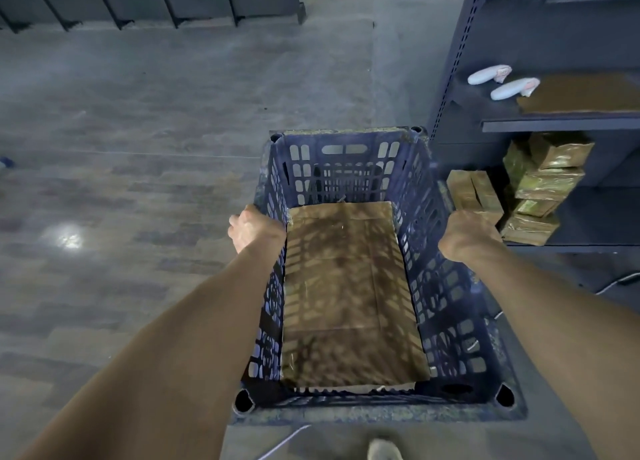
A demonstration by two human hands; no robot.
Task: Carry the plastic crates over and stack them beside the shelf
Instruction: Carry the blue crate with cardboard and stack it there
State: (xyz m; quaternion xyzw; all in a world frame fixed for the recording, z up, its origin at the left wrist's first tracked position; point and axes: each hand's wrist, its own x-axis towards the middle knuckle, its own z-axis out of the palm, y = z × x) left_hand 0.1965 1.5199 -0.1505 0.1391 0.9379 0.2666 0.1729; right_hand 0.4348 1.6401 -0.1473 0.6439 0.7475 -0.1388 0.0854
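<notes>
A person's left hand (254, 229) and right hand (465, 234) clasp the opposite long rims of a blue plastic crate (346, 168), seen from above in a dim storeroom. Both hands are closed on the plastic, knuckles up, with the fingers curling over the edges and mostly hidden from the camera.

The crate's long axis runs straight away from the person, near to far, and each hand sits past the midpoint of its side, toward the far end. A sheet of cardboard (349, 286) lines the crate's bottom.

The dark metal shelf (554, 123) stands just to the right of the crate, so the right hand is the nearer one to it. Brown wrapped packages (543, 189) are piled on the lower level, close to that hand. Two white objects (502, 82) lie on the shelf board above.

A wider rim shows beneath the crate's near end. Whether that is a second crate underneath or the crate's own base cannot be told.

Grey floor (138, 148) spreads open to the left. With the shelf already alongside, the move ahead looks like a straight lowering or a small shift to the right, with the long axis held parallel to the shelf front. The right knuckles risk brushing the packages.
</notes>
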